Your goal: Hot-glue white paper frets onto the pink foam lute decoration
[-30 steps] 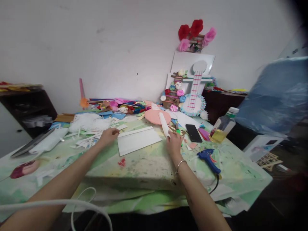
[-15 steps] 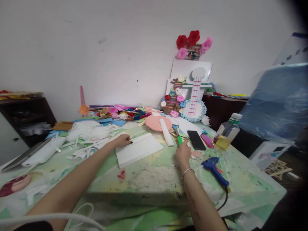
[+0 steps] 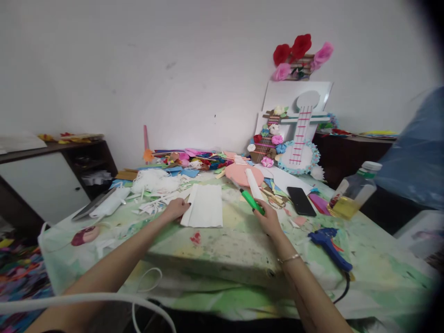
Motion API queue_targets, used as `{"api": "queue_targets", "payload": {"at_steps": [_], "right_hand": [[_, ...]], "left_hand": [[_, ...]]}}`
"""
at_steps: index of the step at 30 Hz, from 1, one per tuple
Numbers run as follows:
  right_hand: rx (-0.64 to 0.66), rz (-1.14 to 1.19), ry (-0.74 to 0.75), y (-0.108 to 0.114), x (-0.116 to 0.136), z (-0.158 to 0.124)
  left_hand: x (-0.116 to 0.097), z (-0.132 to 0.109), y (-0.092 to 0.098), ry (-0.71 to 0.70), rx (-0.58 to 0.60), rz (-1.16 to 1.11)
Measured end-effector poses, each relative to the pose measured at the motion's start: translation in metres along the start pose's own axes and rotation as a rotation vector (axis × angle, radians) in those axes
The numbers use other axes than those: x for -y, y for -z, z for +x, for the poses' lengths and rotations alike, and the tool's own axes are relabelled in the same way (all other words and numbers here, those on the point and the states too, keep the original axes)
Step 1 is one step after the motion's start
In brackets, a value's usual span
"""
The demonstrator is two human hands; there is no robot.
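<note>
A creased white sheet (image 3: 205, 206), paper or thin foam, lies on the table in front of me. At its left edge, my left hand (image 3: 177, 209) is closed with the fingertips gripping the border. My right hand (image 3: 268, 217) is wrapped round a green utility knife (image 3: 252, 201), held above the table to the right of the sheet. The knife's thin tip points up and left, away from me. Beyond the knife, a white strip (image 3: 254, 184) rests against a pink rounded cutout (image 3: 239, 173). Scissors (image 3: 276, 200) lie partly hidden behind my right hand.
On the right are a black phone (image 3: 301, 201), a blue glue gun (image 3: 330, 247) with its cord, and a bottle of yellow liquid (image 3: 357, 189). White scraps (image 3: 156, 181) pile up at the left. Decorated paper guitars (image 3: 299, 150) lean on the back wall. A white cable (image 3: 86, 298) crosses the foreground.
My right hand has lifted the green utility knife from the table and brought it nearer the sheet. The white sheet has turned, and my left hand has moved down its left edge. The view has swung left.
</note>
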State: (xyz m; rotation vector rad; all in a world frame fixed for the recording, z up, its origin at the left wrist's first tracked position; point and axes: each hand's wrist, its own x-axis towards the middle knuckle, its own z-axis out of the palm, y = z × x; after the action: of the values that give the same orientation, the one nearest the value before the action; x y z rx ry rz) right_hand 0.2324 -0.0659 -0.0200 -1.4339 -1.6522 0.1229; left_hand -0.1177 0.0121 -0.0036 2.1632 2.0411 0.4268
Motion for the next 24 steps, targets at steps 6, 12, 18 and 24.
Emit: {"api": "queue_targets", "payload": {"at_steps": [6, 12, 18, 24], "right_hand": [[0.051, -0.036, -0.006, 0.010, 0.032, -0.064], [-0.047, -0.049, -0.140, 0.015, 0.036, -0.102], [-0.077, -0.047, -0.177, 0.011, 0.033, -0.098], [-0.092, 0.000, -0.177, 0.019, 0.037, -0.107]], "left_hand": [[-0.016, -0.014, 0.003, -0.290, -0.073, 0.059], [-0.027, -0.021, -0.032, -0.287, -0.005, 0.167], [-0.040, -0.028, -0.043, -0.227, 0.017, 0.152], [-0.052, -0.049, -0.032, -0.194, 0.030, 0.138]]}}
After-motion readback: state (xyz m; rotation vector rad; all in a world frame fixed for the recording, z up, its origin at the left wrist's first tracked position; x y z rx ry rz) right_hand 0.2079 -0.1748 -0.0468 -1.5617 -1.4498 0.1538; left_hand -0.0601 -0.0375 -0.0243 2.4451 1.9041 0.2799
